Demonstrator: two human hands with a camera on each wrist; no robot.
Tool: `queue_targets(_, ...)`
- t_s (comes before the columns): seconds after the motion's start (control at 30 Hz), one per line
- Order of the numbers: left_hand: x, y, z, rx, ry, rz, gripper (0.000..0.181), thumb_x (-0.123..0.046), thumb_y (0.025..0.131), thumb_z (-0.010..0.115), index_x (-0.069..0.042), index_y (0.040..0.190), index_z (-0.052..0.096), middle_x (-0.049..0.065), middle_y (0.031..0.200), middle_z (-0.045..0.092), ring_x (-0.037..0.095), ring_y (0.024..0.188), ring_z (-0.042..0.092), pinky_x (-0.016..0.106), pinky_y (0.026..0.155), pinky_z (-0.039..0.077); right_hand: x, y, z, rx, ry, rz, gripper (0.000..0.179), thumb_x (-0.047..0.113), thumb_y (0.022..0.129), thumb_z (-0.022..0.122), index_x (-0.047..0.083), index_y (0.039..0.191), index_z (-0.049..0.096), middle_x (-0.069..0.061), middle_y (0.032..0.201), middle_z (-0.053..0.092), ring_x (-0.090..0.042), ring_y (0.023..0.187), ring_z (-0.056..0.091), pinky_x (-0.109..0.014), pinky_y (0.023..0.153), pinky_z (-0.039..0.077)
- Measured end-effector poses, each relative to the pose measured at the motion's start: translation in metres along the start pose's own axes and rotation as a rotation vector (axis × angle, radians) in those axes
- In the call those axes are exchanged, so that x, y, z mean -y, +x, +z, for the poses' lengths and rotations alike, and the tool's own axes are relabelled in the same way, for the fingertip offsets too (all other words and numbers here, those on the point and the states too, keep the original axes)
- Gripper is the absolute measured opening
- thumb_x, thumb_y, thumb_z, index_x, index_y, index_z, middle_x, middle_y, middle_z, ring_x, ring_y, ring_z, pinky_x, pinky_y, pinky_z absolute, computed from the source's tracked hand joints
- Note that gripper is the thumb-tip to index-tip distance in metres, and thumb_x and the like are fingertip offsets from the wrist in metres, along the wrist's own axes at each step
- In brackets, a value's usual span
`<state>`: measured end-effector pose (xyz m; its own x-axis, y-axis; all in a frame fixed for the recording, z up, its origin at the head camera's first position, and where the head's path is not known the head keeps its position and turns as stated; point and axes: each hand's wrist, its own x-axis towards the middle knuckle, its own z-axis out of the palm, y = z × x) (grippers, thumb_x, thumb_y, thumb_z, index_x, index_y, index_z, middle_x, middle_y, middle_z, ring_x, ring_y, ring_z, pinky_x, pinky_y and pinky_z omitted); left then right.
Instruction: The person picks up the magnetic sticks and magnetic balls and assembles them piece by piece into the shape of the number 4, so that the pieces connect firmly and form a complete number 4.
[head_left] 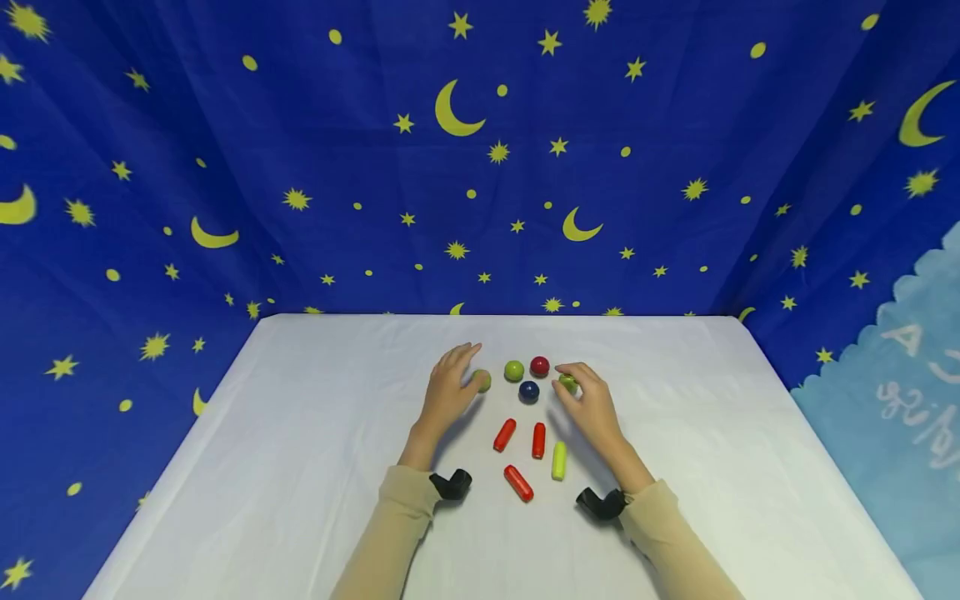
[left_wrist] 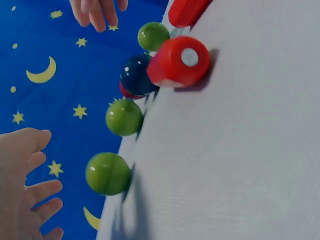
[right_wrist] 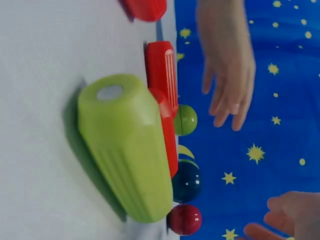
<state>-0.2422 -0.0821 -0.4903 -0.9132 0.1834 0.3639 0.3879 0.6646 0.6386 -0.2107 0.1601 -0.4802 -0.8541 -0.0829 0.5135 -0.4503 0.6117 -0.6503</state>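
In the head view my left hand (head_left: 447,390) is over the table beside a green ball (head_left: 482,381), fingers extended. The left wrist view shows a gap between that hand (left_wrist: 30,185) and the nearest green ball (left_wrist: 107,173). My right hand (head_left: 592,404), fingers loosely bent, hovers by another green ball (head_left: 567,383), which it partly covers. Between the hands sit a third green ball (head_left: 513,371), a dark red ball (head_left: 539,366) and a dark blue ball (head_left: 528,392). Neither hand grips anything.
Nearer the body lie three red ribbed rods, one of them angled in front (head_left: 518,483), and a yellow-green ribbed rod (head_left: 558,461). White cloth covers the table (head_left: 300,467). A blue star-patterned curtain (head_left: 375,167) hangs behind and beside it.
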Motion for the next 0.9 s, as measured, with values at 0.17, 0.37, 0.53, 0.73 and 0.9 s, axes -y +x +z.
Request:
queue_targets(0.17, 0.012, -0.002, 0.007, 0.06, -0.184, -0.084, 0.048, -0.027, 0.094, 0.058, -0.012, 0.139, 0.049, 0.013, 0.144, 0.046, 0.033, 0.135, 0.04, 0.051, 0.112, 0.029, -0.012, -0.008, 0.002, 0.047, 0.157, -0.014, 0.021, 0.0, 0.083, 0.069, -0.003, 0.103, 0.067, -0.014, 0.098, 0.07, -0.027, 0.087, 0.065, -0.039, 0.078, 0.053)
queue_targets(0.37, 0.022, -0.007, 0.015, 0.07, -0.378, -0.156, 0.047, -0.022, 0.094, 0.06, -0.007, 0.137, 0.049, 0.013, 0.142, 0.048, 0.033, 0.133, 0.044, 0.048, 0.111, 0.032, -0.02, -0.02, 0.003, 0.197, 0.28, 0.022, 0.024, -0.002, 0.082, 0.069, -0.006, 0.106, 0.065, -0.019, 0.1, 0.069, -0.033, 0.093, 0.064, -0.041, 0.084, 0.053)
queue_targets(0.53, 0.025, -0.009, 0.022, 0.054, -0.485, -0.181, 0.043, -0.019, 0.093, 0.06, -0.007, 0.134, 0.052, 0.013, 0.139, 0.05, 0.032, 0.131, 0.046, 0.045, 0.111, 0.034, -0.01, -0.026, -0.006, 0.302, 0.386, 0.044, 0.025, -0.007, 0.081, 0.067, -0.011, 0.106, 0.063, -0.026, 0.103, 0.067, -0.029, 0.096, 0.065, -0.04, 0.086, 0.053)
queue_targets(0.73, 0.01, -0.008, 0.015, 0.047, -0.529, -0.201, 0.041, -0.01, 0.092, 0.061, 0.002, 0.13, 0.053, 0.021, 0.135, 0.053, 0.036, 0.129, 0.046, 0.047, 0.111, 0.033, -0.03, -0.029, 0.001, 0.421, 0.531, 0.085, 0.03, -0.003, 0.083, 0.068, -0.008, 0.112, 0.062, -0.027, 0.108, 0.065, -0.013, 0.098, 0.066, -0.026, 0.088, 0.052)
queue_targets(0.9, 0.028, -0.004, 0.027, 0.031, -0.553, -0.184, 0.042, -0.013, 0.09, 0.065, 0.001, 0.128, 0.055, 0.019, 0.133, 0.056, 0.034, 0.128, 0.048, 0.045, 0.111, 0.034, -0.045, -0.028, 0.009, 0.558, 0.549, 0.137, 0.036, 0.004, 0.082, 0.071, 0.0, 0.116, 0.062, -0.021, 0.113, 0.066, -0.005, 0.101, 0.064, -0.02, 0.091, 0.049)
